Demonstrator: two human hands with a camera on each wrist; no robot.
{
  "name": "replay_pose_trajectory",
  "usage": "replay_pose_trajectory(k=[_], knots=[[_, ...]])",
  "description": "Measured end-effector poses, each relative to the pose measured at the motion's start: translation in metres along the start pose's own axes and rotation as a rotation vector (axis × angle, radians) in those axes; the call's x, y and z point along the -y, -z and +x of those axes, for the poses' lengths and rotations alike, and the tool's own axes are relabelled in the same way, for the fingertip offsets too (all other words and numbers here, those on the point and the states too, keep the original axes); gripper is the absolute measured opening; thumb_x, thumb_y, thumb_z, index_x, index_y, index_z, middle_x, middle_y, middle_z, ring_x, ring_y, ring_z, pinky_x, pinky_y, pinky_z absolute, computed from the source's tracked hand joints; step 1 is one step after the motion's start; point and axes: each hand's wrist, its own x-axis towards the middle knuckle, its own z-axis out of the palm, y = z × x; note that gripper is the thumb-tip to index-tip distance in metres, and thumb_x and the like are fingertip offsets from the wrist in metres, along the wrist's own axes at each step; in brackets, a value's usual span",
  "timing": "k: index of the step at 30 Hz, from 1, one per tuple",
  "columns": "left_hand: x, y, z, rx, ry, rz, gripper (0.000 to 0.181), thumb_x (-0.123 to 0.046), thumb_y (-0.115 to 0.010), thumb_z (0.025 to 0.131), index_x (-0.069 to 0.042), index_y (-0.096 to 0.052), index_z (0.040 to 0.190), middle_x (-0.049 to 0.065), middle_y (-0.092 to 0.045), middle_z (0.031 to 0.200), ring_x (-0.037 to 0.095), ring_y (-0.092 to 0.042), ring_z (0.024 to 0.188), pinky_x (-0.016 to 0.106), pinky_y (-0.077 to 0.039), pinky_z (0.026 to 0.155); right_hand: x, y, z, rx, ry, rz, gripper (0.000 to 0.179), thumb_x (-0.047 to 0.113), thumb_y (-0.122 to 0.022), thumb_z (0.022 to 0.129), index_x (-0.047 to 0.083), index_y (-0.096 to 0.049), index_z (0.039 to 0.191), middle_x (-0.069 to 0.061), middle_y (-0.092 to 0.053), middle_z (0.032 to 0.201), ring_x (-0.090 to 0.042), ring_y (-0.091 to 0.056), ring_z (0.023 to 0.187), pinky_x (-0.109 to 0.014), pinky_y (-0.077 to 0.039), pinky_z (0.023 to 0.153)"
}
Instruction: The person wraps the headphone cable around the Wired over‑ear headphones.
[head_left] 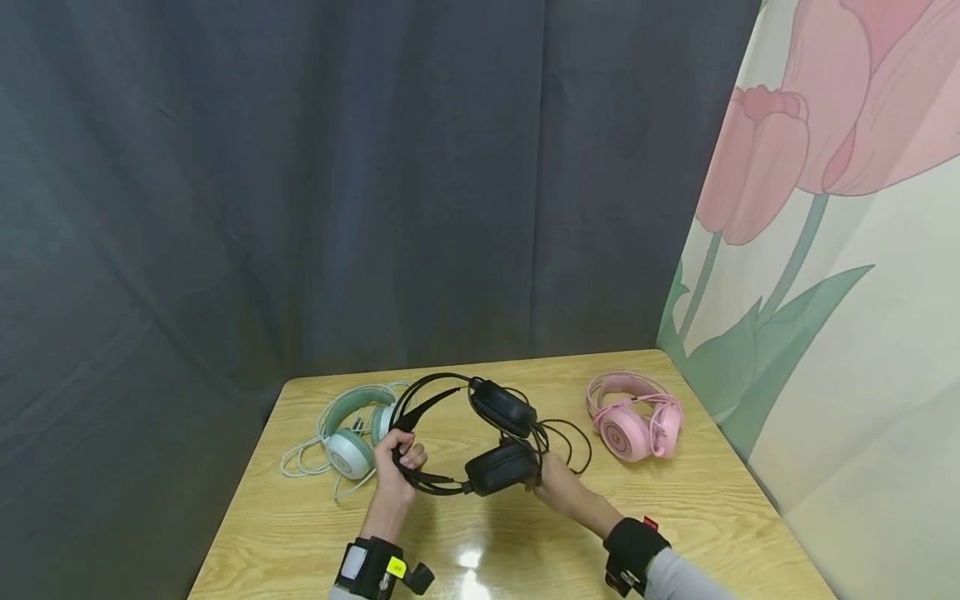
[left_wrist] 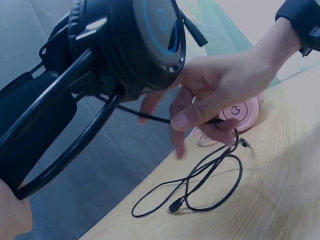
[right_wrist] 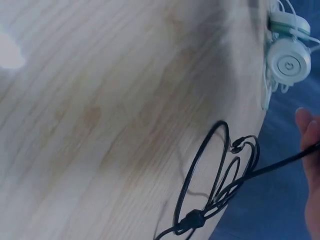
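Observation:
Black over-ear headphones (head_left: 501, 467) are held up above the table, tilted, ear cups to the right. My left hand (head_left: 393, 471) grips their headband, fingers curled round it. Beside the ear cups is my right hand (head_left: 558, 487), partly hidden in the head view. In the left wrist view the right hand (left_wrist: 225, 90) pinches the headphones' black cable (left_wrist: 161, 119) between thumb and finger, its other fingers spread. A short microphone boom (left_wrist: 194, 31) sticks out by the ear cup. Loops of the cable (right_wrist: 220, 192) hang below, with small plugs and a splitter.
Light green and white headphones (head_left: 349, 454) with a pale cord lie on the left of the wooden table (head_left: 480, 533). Pink headphones (head_left: 628, 429) lie at the right. A dark curtain (head_left: 420, 183) hangs behind the table; a tulip-patterned wall (head_left: 862, 350) stands on the right.

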Motion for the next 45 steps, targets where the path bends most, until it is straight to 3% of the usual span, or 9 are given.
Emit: replay_pose_trajectory(k=[4,7,12,17,19,27,32,38,45], knots=[[0.001,0.0,-0.001,0.01,-0.029,0.013,0.027,0.001,-0.032,0.074,-0.012,-0.026,0.051,-0.005,-0.021,0.046,0.005,-0.016,0.04,0.015,-0.021,0.035,-0.002,-0.01,-0.004,-0.053,0.146,-0.124,0.034,0.014,-0.055,0.083,0.018,-0.047,0.117,0.009,-0.048,0.079,-0.001,-0.044,0.062,-0.016,-0.037,0.05],[0.001,-0.001,-0.001,-0.001,-0.042,0.017,0.027,0.001,-0.032,0.074,-0.012,-0.027,0.05,-0.006,-0.021,0.046,0.005,-0.017,0.039,0.015,-0.019,0.035,0.0,-0.016,-0.005,-0.052,0.229,-0.213,0.042,0.013,-0.052,0.084,0.014,-0.04,0.124,0.005,-0.047,0.088,-0.003,-0.043,0.067,-0.017,-0.037,0.053],[0.003,-0.005,-0.002,-0.048,-0.069,0.011,0.026,0.001,-0.033,0.073,-0.013,-0.029,0.05,-0.006,-0.024,0.045,0.004,-0.016,0.039,0.014,-0.017,0.036,0.014,-0.024,-0.004,0.086,0.179,-0.216,0.048,-0.008,-0.054,0.07,0.012,-0.042,0.112,0.004,-0.042,0.082,-0.004,-0.043,0.068,-0.016,-0.039,0.056],[0.006,-0.004,-0.002,-0.101,-0.088,0.027,0.026,0.002,-0.035,0.072,-0.012,-0.029,0.051,-0.006,-0.024,0.045,0.005,-0.017,0.039,0.016,-0.014,0.039,0.033,-0.032,0.0,0.101,0.189,-0.356,0.012,0.014,-0.052,0.085,0.013,-0.049,0.097,0.004,-0.051,0.078,-0.008,-0.053,0.073,-0.024,-0.045,0.057],[0.007,-0.003,-0.003,-0.128,-0.098,0.028,0.026,0.001,-0.036,0.072,-0.011,-0.029,0.051,-0.005,-0.024,0.045,0.005,-0.017,0.039,0.017,-0.013,0.04,0.037,-0.034,0.001,0.077,0.212,-0.393,0.009,0.02,-0.049,0.088,0.014,-0.05,0.093,0.005,-0.052,0.075,-0.008,-0.054,0.07,-0.026,-0.045,0.055],[0.008,-0.004,-0.003,-0.23,-0.194,0.032,0.022,0.003,-0.039,0.071,-0.012,-0.033,0.056,-0.005,-0.024,0.051,0.003,-0.019,0.038,0.015,-0.015,0.038,0.049,-0.031,0.008,0.11,0.204,-0.394,0.025,0.019,-0.049,0.086,0.013,-0.047,0.111,0.009,-0.049,0.074,0.0,-0.045,0.062,-0.027,-0.045,0.059],[0.009,-0.003,-0.006,-0.299,-0.23,0.06,0.018,0.005,-0.039,0.071,-0.01,-0.038,0.06,-0.003,-0.026,0.052,0.005,-0.021,0.038,0.016,-0.017,0.037,0.058,-0.026,0.01,0.151,0.213,-0.385,0.021,0.017,-0.052,0.084,0.013,-0.05,0.105,0.007,-0.049,0.08,0.0,-0.047,0.066,-0.028,-0.044,0.063],[0.012,-0.004,-0.008,-0.354,-0.332,0.129,0.017,0.007,-0.041,0.072,-0.008,-0.041,0.063,-0.003,-0.027,0.05,0.005,-0.023,0.037,0.017,-0.018,0.037,0.057,-0.024,0.011,0.182,0.169,-0.426,0.019,0.016,-0.057,0.081,0.016,-0.052,0.099,0.007,-0.047,0.079,-0.004,-0.047,0.065,-0.025,-0.041,0.049],[0.016,-0.002,-0.01,-0.388,-0.371,0.253,0.016,0.006,-0.043,0.071,-0.009,-0.042,0.066,-0.005,-0.027,0.05,0.005,-0.025,0.039,0.017,-0.019,0.036,0.057,-0.02,0.011,0.186,0.11,-0.474,0.01,0.027,-0.047,0.087,0.021,-0.055,0.089,0.01,-0.049,0.065,-0.007,-0.049,0.052,-0.023,-0.032,0.036]])
